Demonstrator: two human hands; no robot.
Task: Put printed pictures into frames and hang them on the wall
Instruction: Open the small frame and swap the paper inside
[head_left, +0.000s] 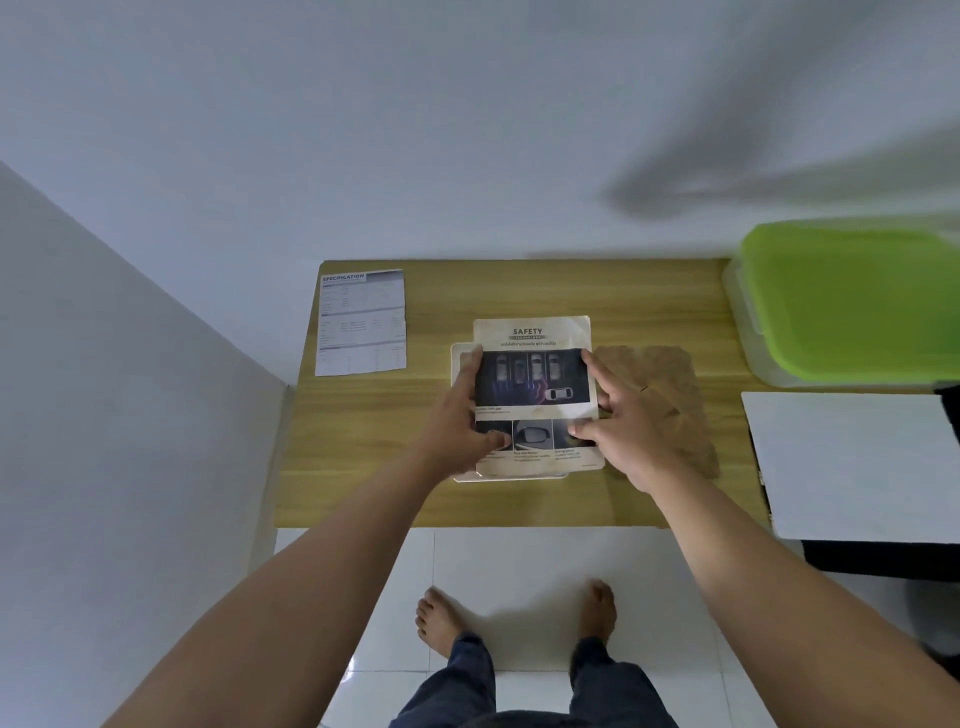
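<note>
Pressing on a printed "SAFETY" car leaflet (535, 384), the left hand (462, 415) lies spread along its left edge, thumb on the lower photos, while the right hand (623, 415) grips its right edge with fingers spread. The leaflet lies askew on a pale rectangular frame (460, 358) mid-way across the light wooden tabletop (363, 467). A brown backing board (670, 395) sits just right; a white specification sheet (362, 322) lies far left.

left hand (462, 410), right hand (623, 415), printed picture (535, 374), frame (460, 358)
</note>
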